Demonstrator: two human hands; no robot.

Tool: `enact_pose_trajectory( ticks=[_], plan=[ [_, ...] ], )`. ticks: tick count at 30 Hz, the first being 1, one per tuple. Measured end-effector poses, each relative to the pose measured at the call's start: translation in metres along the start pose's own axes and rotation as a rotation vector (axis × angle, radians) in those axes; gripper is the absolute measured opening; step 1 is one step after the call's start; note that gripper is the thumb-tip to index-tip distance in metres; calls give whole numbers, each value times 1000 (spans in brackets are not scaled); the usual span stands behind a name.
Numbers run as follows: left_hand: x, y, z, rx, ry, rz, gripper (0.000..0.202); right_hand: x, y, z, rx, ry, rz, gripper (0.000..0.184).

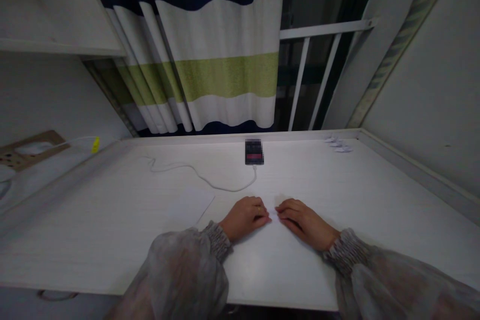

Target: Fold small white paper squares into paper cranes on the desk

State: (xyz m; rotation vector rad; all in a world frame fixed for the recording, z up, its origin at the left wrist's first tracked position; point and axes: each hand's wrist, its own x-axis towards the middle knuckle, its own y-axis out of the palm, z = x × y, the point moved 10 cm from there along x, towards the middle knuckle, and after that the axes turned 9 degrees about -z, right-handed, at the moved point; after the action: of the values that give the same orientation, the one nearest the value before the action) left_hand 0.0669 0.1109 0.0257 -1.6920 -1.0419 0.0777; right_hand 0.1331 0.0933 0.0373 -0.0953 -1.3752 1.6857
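My left hand [248, 216] and my right hand [305, 221] face each other low over the white desk, a narrow gap between their fingertips. A small piece of white paper [272, 213] spans that gap, its ends pinched by the fingers of both hands. Its exact shape is hard to make out against the white surface, and the fingers cover part of it. Left of my left hand lies a flat white sheet of paper [195, 205], with one dark slanting edge visible. Both forearms wear sheer grey sleeves with gathered cuffs.
A phone [254, 152] lies at the back of the desk [285, 280], with a white cable [210, 183] running left. Several small folded white paper pieces [338, 145] rest at the back right. A power strip [33, 149] stands at left. Behind hangs a striped curtain [225, 75].
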Motion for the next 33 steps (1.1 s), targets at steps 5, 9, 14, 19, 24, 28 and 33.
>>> enact_pose_trajectory(
  ticks=[5, 9, 14, 19, 24, 28, 33],
  plan=[
    [4, 2, 12, -43, -174, -18, 21, 0, -2, -2, 23, -16, -24, 16],
    [4, 9, 11, -20, -138, 32, 25, -1, 0, -1, 19, -48, -20, 18],
    [4, 13, 15, -55, -132, 30, 22, 0, -1, -8, 52, -10, -31, 18],
    [6, 13, 20, -157, -214, 30, 17, 2, -1, -21, 175, 94, -40, 14],
    [7, 14, 30, -310, -385, 0, 9, 3, 2, -31, 257, 216, -29, 11],
    [7, 18, 37, -377, -452, -27, 4, 5, 2, -28, 261, 231, -29, 10],
    [7, 20, 38, -417, -482, -35, 1, 6, 1, -30, 288, 304, -37, 12]
  ],
)
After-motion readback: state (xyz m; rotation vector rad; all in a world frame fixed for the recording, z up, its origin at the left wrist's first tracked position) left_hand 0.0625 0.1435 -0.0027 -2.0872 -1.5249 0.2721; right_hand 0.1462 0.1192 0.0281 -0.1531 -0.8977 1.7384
